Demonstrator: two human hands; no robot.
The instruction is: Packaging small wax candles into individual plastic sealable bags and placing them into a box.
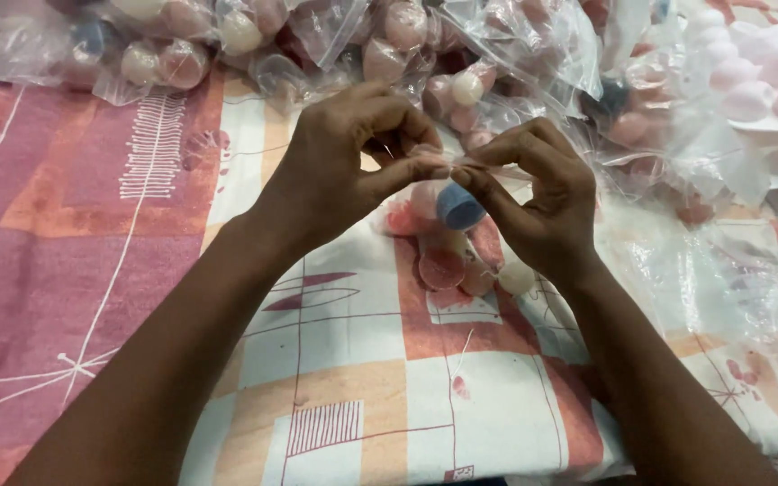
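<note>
My left hand [353, 157] and my right hand [538, 202] meet over the cloth, both pinching the top edge of a small clear plastic bag [461, 229]. The bag hangs between them and holds several egg-shaped sponges: a blue one [458, 207], pink ones [443, 268] and a cream one [517, 277]. Thumbs and forefingers of both hands press along the bag's mouth. The bag's lower part rests on the patterned cloth [362, 378].
A heap of filled clear bags of pink and cream sponges [389, 40] lies along the far edge. At the right are empty clear bags [722, 261] and a white tray of pale pink sponges [767, 81]. A pink cloth [65, 234] covers the left.
</note>
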